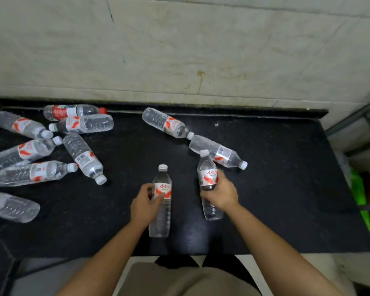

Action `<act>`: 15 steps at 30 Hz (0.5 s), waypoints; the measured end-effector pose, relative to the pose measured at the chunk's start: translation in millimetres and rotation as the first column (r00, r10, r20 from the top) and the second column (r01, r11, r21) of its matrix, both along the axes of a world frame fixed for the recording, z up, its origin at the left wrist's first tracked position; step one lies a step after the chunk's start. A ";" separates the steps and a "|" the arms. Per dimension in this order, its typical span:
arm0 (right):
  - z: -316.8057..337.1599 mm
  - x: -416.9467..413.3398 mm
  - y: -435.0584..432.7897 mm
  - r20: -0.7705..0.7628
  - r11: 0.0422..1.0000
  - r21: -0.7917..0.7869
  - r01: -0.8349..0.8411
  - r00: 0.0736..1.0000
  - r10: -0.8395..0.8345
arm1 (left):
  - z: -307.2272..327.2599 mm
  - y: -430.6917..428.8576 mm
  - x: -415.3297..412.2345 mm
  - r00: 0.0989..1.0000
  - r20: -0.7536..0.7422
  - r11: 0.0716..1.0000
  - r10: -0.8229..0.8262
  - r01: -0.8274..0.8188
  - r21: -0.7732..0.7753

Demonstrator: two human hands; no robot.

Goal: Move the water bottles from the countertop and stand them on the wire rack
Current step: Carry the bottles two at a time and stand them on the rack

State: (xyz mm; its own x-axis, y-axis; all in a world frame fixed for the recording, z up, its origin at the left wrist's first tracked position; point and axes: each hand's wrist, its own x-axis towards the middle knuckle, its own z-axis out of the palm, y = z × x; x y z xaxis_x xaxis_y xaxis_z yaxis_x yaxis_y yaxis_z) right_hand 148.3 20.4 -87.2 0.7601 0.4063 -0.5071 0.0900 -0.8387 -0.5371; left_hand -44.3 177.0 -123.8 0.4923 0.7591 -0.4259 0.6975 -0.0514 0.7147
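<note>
My left hand [144, 205] grasps a water bottle [161, 214]. Right hand [221, 194] grasps a second water bottle [207, 174] at its three o'clock, over the black countertop [286, 189].

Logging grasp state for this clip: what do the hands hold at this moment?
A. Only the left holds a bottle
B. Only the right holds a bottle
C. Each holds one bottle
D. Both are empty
C: the left hand grips a bottle around its label, and the right hand grips a second bottle, both caps pointing away from the person.
</note>
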 end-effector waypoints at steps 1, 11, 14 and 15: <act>2.2 1.5 -7.7 0.008 0.999 0.023 0.044 0.999 -0.045 | -0.1 0.3 4.9 1.000 0.015 1.000 0.004 -0.004 -0.026; 51.4 18.3 -105.7 0.052 0.865 0.287 0.412 0.895 -0.443 | 86.3 -42.8 130.3 0.878 0.477 0.962 -0.050 0.171 -0.214; 78.8 28.8 -143.1 0.100 0.831 0.350 0.434 0.864 -0.493 | 125.1 -76.2 164.5 0.811 0.582 0.946 -0.063 0.234 -0.223; 88.0 33.2 -157.2 0.115 0.816 0.372 0.442 0.851 -0.513 | 137.8 -90.3 174.3 0.791 0.608 0.941 -0.065 0.251 -0.226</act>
